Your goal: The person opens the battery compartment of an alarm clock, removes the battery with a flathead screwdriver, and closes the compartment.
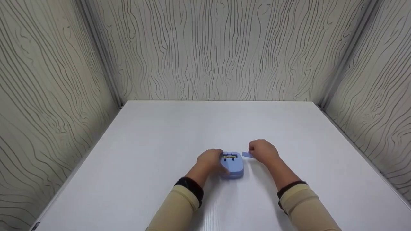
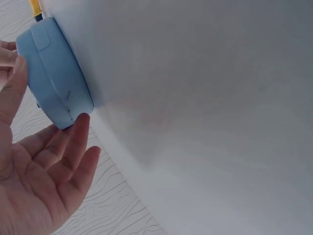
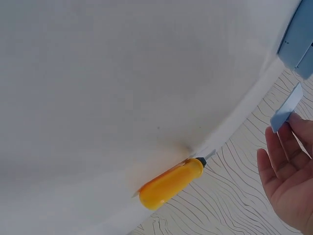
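A light blue rounded plastic device [image 1: 234,166] sits on the white table, its small battery compartment [image 1: 230,156] uncovered and a thin yellowish battery-like piece lying inside. Two dark round holes lie just below that compartment. My left hand [image 1: 210,159] grips the device from its left side, thumb along the near face and fingers round the far edge; the device's side wall [image 2: 54,73] shows in the left wrist view. Just right of the device, my right hand [image 1: 264,151] pinches a small flat blue cover [image 3: 287,108] between thumb and fingers, held apart from the device.
In the right wrist view, a screwdriver [image 3: 171,185] with a yellow handle lies on the table. A yellow tip of a tool [image 2: 35,7] shows past the device in the left wrist view. Wood-patterned walls [image 1: 205,51] enclose the white table [image 1: 160,128] at back and sides.
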Demonstrator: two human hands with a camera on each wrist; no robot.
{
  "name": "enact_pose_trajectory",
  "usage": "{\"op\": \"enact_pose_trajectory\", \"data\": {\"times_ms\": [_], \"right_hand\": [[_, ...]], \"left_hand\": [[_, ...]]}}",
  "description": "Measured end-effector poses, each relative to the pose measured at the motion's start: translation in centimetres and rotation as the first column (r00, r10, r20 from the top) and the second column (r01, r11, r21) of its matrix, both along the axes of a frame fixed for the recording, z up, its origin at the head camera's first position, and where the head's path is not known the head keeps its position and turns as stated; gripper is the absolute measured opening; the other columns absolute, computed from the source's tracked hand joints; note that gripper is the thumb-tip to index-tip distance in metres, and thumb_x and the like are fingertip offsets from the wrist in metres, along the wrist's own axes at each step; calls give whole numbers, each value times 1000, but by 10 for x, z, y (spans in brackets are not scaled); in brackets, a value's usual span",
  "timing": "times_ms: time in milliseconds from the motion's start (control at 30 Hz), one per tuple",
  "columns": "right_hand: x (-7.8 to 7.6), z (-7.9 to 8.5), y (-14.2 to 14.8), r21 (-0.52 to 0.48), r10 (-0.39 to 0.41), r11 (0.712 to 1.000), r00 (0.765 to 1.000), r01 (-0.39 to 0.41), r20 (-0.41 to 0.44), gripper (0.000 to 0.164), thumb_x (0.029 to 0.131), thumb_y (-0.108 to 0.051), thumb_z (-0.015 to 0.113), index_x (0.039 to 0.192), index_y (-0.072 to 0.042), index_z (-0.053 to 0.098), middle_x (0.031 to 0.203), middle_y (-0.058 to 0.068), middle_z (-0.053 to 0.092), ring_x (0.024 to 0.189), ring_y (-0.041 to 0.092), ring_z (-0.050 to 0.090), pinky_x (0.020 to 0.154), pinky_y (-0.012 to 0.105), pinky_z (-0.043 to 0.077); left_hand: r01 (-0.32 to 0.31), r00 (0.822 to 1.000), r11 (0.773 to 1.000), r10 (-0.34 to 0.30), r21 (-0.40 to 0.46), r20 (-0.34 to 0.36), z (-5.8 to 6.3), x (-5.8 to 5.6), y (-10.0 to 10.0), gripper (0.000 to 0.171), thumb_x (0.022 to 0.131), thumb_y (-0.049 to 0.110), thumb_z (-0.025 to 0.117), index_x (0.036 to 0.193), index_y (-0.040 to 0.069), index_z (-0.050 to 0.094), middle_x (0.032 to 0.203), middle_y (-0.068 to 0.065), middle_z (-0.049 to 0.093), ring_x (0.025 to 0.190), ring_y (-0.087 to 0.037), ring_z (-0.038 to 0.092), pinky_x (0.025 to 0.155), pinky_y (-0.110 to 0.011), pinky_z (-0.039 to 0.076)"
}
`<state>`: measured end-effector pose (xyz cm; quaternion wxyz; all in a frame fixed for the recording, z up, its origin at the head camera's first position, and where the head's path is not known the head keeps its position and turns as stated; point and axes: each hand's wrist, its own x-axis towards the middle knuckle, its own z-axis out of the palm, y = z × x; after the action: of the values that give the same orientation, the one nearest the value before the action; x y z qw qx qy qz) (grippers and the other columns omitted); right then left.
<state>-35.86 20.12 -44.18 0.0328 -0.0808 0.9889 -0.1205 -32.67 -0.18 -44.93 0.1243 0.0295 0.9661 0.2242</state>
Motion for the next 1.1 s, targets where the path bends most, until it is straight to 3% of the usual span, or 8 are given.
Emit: {"op": "enact_pose_trajectory", "data": {"times_ms": [367,633,1100], "right_hand": [[2,-13,1,71,25,997,999,-28,43,9,81,-6,60,78,-10,68,75,1,63,67,18,54,63,36,49],[1,-14,-1,99,45,994,998,-49,46,6,78,-6,63,78,-9,68,74,1,63,66,18,54,64,37,49],[3,-17,-3,103,49,993,996,-57,79,6,79,-7,63,79,-9,69,76,2,64,68,19,56,67,39,50]], "left_hand": [[14,1000,1000,-14,-10,-11,0,-1,0,85,58,38,85,132,19,49,126,-2,54,121,-23,46,100,-40,37],[48,998,998,-50,-28,-39,4,1,-2,84,56,38,86,129,15,52,123,-3,56,118,-22,49,99,-38,38],[58,998,997,-59,-43,-28,4,-1,-2,85,57,40,85,131,15,50,125,-3,56,118,-22,48,99,-38,38]]}}
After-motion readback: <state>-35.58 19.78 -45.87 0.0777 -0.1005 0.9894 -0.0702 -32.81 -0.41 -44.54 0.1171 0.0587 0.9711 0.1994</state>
